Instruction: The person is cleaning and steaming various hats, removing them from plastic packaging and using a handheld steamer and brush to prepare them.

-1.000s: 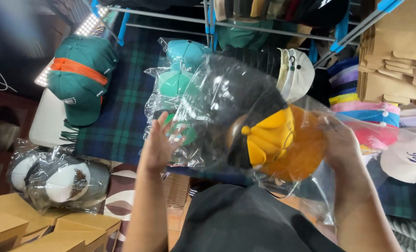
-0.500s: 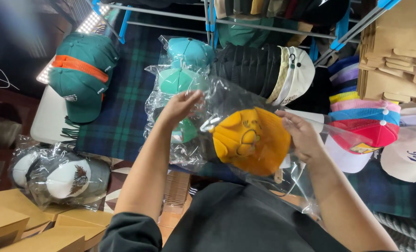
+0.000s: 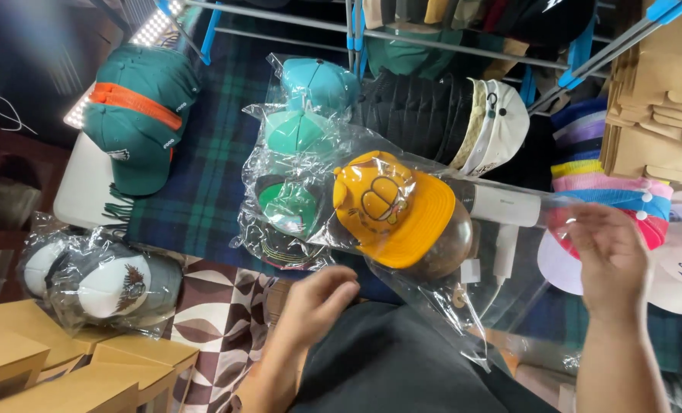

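Yellow cap [image 3: 393, 208], one, bagged; left hand [image 3: 319, 300] and right hand [image 3: 612, 264] both released.

- Bright LED panel [image 3: 151, 29] glows at upper left, blown out to white
- Glare streaks across the clear plastic bag [image 3: 432, 252] around the yellow cap [image 3: 394, 210]
- Right hand [image 3: 612, 256] is motion-blurred
- Left edge falls into deep shadow
- Colours vivid, centre sharp
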